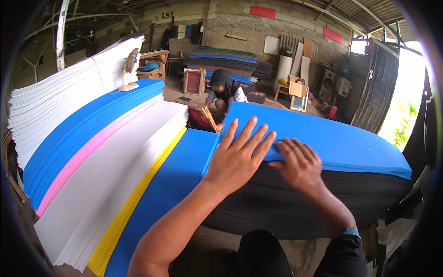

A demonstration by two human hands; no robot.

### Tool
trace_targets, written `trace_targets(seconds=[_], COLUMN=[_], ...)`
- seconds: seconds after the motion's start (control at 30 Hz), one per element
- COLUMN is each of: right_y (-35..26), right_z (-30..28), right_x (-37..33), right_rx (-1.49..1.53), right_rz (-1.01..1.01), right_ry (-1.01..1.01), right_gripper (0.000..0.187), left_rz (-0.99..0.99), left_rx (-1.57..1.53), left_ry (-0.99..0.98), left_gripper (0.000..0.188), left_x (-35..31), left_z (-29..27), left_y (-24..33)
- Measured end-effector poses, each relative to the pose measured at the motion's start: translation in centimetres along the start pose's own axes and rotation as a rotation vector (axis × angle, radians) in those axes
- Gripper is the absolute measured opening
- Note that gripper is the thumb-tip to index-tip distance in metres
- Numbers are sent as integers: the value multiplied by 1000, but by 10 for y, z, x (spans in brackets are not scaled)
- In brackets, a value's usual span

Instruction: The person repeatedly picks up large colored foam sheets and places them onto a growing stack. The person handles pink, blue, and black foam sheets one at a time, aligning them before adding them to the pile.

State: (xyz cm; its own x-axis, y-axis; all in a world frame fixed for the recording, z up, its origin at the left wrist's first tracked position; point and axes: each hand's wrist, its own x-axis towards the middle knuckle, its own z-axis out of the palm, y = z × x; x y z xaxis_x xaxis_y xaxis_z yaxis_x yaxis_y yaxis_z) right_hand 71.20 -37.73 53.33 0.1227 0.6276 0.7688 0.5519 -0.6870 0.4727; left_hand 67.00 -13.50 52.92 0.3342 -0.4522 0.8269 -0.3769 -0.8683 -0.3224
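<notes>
Left forearm (pixel 168 226): leading to left hand (pixel 233 164), spread near blue sheets (pixel 323 134)
Right hand (pixel 302 168): bending beside their edge, grip unclear
Blue sheets: resting on black stack (pixel 304 201)
Near edge (pixel 355 169): flat fingers likely avoiding creases

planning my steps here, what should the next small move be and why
Probably bring the right hand onto the near edge of the blue sheets above the black stack: its bent fingers are already close to that edge, while the left hand is spread open beside it. Whether either hand touches the sheets is unclear.
</notes>
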Motion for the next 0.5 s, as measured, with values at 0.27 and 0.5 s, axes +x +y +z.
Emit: trace_targets(seconds=[0.27,0.5], right_y=[40,126], right_z=[-53,-97], right_x=[-69,-150], right_rx=[-136,-437], right_rz=[152,359], right_ry=[-128,-55], right_gripper=[56,58], left_rz=[-42,-161], left_rx=[54,176], left_ry=[-121,-20], left_gripper=[38,48], left_x=[-72,-130], left_z=[-30,-122], left_y=[-79,-127])
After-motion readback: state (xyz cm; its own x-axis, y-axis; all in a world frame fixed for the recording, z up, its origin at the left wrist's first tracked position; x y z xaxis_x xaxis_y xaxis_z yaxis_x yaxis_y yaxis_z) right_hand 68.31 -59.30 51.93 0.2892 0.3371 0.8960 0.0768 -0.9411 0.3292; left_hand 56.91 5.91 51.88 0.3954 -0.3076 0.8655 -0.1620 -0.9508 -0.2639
